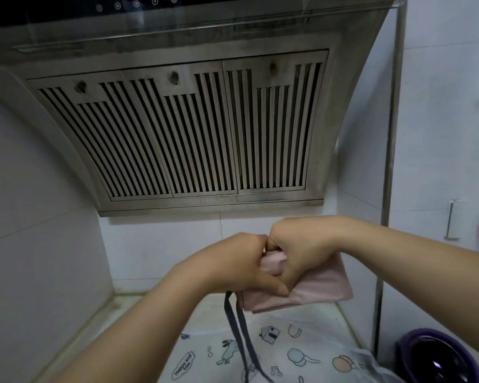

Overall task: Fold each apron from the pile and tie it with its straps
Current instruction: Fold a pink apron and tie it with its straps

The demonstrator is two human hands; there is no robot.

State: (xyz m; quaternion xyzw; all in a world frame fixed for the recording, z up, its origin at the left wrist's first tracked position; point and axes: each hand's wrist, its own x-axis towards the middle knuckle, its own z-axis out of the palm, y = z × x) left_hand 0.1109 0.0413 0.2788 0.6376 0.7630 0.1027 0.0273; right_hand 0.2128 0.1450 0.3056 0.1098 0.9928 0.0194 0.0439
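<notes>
Two grips, left hand [233,268] and right hand [302,252], pinch the folded pink apron [322,286], straps [239,327] dangling.

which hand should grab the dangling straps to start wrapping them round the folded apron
Left, probably. The dark straps hang directly under the left hand, while the right hand clasps the folded pink apron and can hold it bundled.

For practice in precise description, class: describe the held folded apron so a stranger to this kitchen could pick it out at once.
Find the slatted range hood; directly below it the left hand and right hand grip a folded apron. It is plain pale pink with dark straps dangling, unlike the cartoon-printed cloth beneath.
</notes>
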